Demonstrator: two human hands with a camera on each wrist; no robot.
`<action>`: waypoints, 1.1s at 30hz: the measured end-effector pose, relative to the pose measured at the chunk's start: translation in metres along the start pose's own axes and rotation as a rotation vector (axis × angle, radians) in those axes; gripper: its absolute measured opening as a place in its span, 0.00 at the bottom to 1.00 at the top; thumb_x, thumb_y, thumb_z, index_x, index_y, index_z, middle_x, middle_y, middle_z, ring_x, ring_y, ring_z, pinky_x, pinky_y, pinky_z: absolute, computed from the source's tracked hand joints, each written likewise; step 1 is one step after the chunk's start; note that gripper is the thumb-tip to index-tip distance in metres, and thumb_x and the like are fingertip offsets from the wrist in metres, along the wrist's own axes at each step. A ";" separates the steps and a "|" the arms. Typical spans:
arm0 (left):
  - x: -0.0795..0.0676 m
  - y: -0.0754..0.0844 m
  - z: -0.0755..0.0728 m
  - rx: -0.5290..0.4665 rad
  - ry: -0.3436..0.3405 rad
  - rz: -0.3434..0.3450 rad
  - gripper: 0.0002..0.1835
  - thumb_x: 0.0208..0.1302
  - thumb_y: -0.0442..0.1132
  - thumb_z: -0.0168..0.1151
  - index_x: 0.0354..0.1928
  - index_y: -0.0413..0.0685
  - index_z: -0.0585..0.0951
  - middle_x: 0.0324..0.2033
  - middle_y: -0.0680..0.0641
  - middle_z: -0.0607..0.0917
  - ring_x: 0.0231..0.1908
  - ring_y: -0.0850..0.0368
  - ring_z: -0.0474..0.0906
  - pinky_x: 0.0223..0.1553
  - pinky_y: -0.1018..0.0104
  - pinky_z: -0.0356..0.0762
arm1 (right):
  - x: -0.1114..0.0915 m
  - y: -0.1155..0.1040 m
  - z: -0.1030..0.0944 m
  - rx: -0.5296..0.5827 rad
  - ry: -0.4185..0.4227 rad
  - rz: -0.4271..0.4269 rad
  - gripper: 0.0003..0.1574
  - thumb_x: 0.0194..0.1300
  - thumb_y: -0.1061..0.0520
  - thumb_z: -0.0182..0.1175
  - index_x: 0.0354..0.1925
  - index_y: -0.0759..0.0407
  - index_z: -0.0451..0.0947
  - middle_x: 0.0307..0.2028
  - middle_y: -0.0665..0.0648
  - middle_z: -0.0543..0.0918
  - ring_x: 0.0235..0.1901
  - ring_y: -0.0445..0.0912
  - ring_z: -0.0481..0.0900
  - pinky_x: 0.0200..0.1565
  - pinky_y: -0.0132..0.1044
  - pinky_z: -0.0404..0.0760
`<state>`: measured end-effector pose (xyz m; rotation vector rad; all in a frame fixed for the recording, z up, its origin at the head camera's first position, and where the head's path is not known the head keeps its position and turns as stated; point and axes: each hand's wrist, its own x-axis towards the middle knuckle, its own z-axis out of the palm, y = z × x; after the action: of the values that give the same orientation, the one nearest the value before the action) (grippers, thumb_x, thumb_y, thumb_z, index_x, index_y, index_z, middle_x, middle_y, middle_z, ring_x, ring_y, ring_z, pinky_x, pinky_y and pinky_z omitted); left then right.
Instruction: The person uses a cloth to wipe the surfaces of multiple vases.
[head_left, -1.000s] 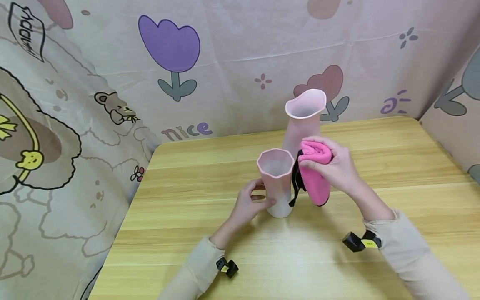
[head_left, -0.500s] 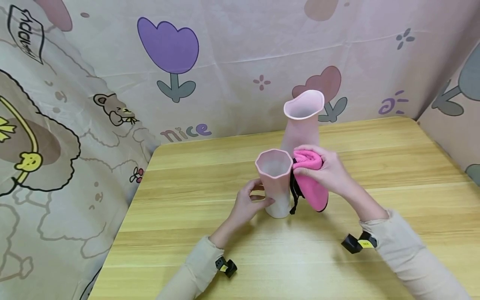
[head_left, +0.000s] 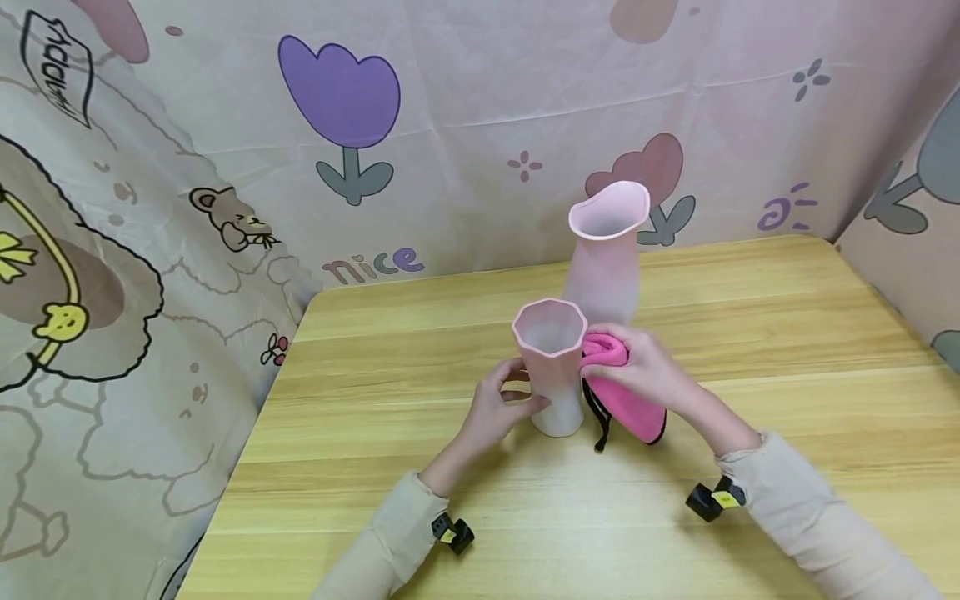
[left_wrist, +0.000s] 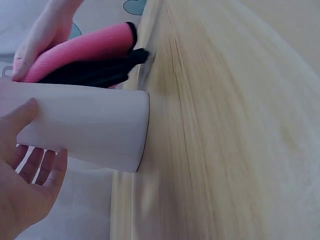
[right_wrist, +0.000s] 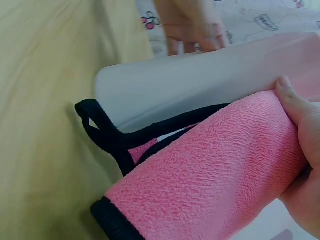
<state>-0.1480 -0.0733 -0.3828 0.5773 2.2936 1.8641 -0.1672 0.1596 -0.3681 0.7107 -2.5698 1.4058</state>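
A pink-to-white vase [head_left: 553, 375] with an eight-sided rim stands upright on the wooden table. My left hand [head_left: 501, 408] holds it from the left, thumb in front and fingers behind; the left wrist view shows the thumb on the vase's white side [left_wrist: 90, 120]. In my right hand [head_left: 647, 367] is a folded pink towel [head_left: 630, 407] with black edging, gripped near its upper end. The towel lies against the vase's right side. Its black hanging loop [right_wrist: 107, 130] dangles beside the vase in the right wrist view. The fingers behind the towel are mostly hidden.
A taller pink vase [head_left: 606, 267] with a wavy rim stands just behind, close to my right hand. The wooden table [head_left: 375, 392] runs back to a wall cloth [head_left: 465, 167] printed with flowers and bears. Another cloth hangs along the left side.
The towel in my right hand has slid downward along the right side of the vase, coming closer to the table. My left hand and both vases have stayed in place.
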 end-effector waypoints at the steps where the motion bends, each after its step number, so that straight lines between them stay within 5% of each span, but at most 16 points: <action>1: 0.000 0.000 0.000 0.002 0.003 -0.002 0.28 0.50 0.27 0.65 0.56 0.34 0.70 0.49 0.37 0.75 0.49 0.44 0.72 0.47 0.50 0.76 | -0.001 0.002 0.002 -0.004 -0.012 0.000 0.27 0.50 0.55 0.68 0.49 0.60 0.75 0.42 0.56 0.82 0.42 0.46 0.78 0.42 0.37 0.78; 7: -0.001 0.002 0.000 0.003 0.005 0.002 0.28 0.51 0.27 0.65 0.56 0.34 0.70 0.49 0.37 0.75 0.49 0.44 0.72 0.47 0.49 0.75 | -0.004 0.015 0.009 -0.028 -0.075 -0.008 0.28 0.51 0.51 0.67 0.50 0.60 0.74 0.43 0.55 0.81 0.44 0.48 0.77 0.44 0.43 0.77; 23: -0.001 -0.001 0.001 -0.003 0.014 0.007 0.28 0.50 0.27 0.66 0.55 0.34 0.70 0.48 0.37 0.75 0.49 0.42 0.72 0.47 0.49 0.75 | -0.008 0.036 0.022 -0.114 -0.216 0.007 0.23 0.49 0.49 0.69 0.44 0.56 0.78 0.33 0.45 0.81 0.33 0.38 0.76 0.36 0.34 0.77; 33: -0.001 -0.002 0.000 0.001 0.005 0.005 0.28 0.51 0.28 0.65 0.56 0.34 0.70 0.49 0.36 0.75 0.49 0.41 0.71 0.48 0.48 0.75 | -0.011 0.038 0.025 -0.162 -0.295 0.004 0.26 0.48 0.51 0.70 0.46 0.59 0.77 0.39 0.50 0.83 0.41 0.44 0.79 0.43 0.39 0.78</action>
<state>-0.1478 -0.0736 -0.3849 0.5799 2.2977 1.8689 -0.1726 0.1601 -0.4141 0.9496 -2.8649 1.1502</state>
